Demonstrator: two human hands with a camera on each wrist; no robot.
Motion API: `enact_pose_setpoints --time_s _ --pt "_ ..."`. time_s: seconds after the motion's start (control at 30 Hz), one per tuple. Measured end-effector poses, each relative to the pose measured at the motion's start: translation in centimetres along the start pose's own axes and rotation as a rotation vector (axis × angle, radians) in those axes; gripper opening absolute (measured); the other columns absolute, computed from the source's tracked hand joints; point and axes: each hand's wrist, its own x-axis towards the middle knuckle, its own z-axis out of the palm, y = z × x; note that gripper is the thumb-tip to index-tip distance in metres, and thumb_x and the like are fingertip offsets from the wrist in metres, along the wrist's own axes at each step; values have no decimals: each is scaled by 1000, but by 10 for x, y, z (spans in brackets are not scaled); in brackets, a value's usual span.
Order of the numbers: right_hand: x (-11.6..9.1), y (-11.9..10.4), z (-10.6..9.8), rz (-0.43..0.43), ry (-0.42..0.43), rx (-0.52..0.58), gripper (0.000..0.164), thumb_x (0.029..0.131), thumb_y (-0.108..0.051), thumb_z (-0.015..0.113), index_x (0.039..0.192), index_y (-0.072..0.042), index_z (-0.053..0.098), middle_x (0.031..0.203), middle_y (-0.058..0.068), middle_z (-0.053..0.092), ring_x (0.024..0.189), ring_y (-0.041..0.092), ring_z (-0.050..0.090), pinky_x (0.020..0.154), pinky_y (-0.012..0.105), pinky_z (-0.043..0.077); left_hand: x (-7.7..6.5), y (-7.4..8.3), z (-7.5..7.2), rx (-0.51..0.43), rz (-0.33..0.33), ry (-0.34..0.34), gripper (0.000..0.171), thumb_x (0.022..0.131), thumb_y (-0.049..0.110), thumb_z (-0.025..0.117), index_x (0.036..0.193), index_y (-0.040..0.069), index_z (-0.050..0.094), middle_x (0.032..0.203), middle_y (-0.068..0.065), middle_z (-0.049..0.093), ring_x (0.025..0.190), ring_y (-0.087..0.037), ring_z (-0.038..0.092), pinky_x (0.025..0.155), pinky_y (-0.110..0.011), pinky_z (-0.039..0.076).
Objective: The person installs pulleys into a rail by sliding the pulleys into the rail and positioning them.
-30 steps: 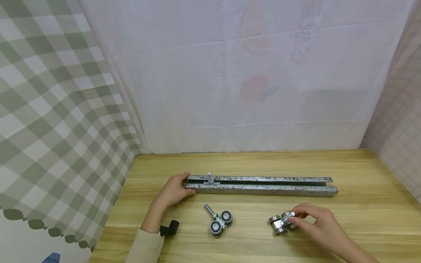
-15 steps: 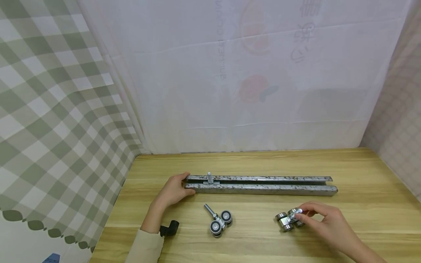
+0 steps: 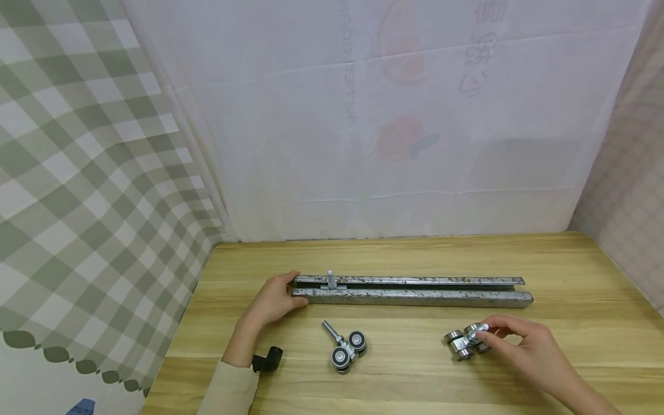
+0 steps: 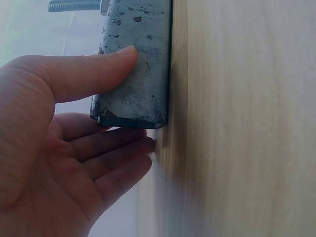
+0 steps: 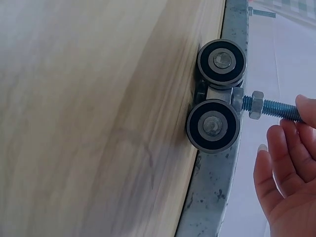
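A long scuffed metal rail [image 3: 415,297] lies across the table with its slot upward. At its left end my left hand [image 3: 272,300] grips it, thumb [image 4: 111,71] on the near side and fingers round the far side. Inside the slot, close to that hand, sits a piece with an upright bolt [image 3: 331,279]. My right hand [image 3: 534,349] pinches the threaded bolt [image 5: 281,110] of a roller trolley [image 3: 461,344], whose wheels [image 5: 213,126] are low over or on the tabletop, in front of the rail. Whether they touch it is unclear.
A second roller trolley [image 3: 340,358] lies on its side between my hands, its bolt pointing away and left. By my left wrist is a black elbow-shaped piece [image 3: 268,359]. White cloth [image 3: 394,213] hangs behind the wooden table [image 3: 394,392], checked cloth [image 3: 124,190] at left.
My right hand has moved right and slightly away from me, taking the roller trolley along. My left hand and the rail stay where they were.
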Motion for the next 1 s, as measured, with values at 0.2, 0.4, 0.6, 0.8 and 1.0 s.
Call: enact_pose_setpoints --time_s 0.2,0.4,0.6,0.8,1.0 --pt "0 5 -4 31 15 -26 24 76 4 89 90 -13 79 80 -19 70 73 -3 60 54 16 45 -1 1 -1 -9 -17 6 79 86 20 88 151 -5 51 149 -24 56 141 -40 49 118 -53 40" --pt "0 11 -9 30 37 -32 24 75 6 89 91 -9 78 82 -20 70 75 -6 61 57 13 47 -1 2 0 -9 -17 0 79 87 20 87 152 -5 50 150 -24 55 142 -40 49 117 -53 41" --pt "0 17 -14 41 51 -46 23 75 6 88 92 -7 78 84 -23 70 77 -9 61 59 10 48 -1 2 1 -12 -27 -3 79 87 21 87 152 -5 50 151 -24 54 142 -41 48 117 -54 40" --pt "1 23 -20 46 57 -76 22 76 3 89 91 -9 78 83 -25 69 76 -10 60 59 9 46 -1 2 1 -9 -23 2 79 87 21 87 152 -5 50 150 -24 55 142 -41 49 117 -54 40" --pt "2 29 -25 39 75 -87 22 74 4 89 89 -7 78 83 -28 68 76 -12 59 59 8 45 -1 1 0 -12 -16 -1 78 87 20 87 152 -5 50 150 -24 55 141 -40 49 117 -54 41"
